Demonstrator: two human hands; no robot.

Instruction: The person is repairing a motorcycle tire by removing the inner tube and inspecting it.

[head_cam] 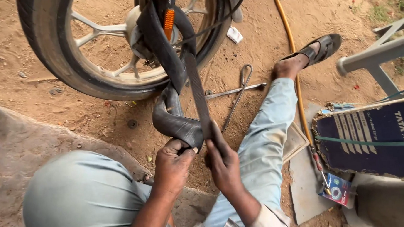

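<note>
Where the person sits, the ground is bare reddish-brown dirt with small stones and scraps; a grey concrete slab lies under the bent left knee. Outdoor setting, daylight. Left hand closed around a fold of black inner tube, which loops up from the hand to the wheel just above it. Right hand gripping the lower end of a long flat file; the blade lies across the tube fold and angles up toward the wheel hub. Wheel: black tyre on a spoked alloy rim, standing on the dirt. Right leg stretched out over the dirt, foot in a sandal. Metal tools lie on the ground between wheel and leg. Yellow hose runs past the foot. Blue cardboard box at right, near a grey plastic chair.
</note>
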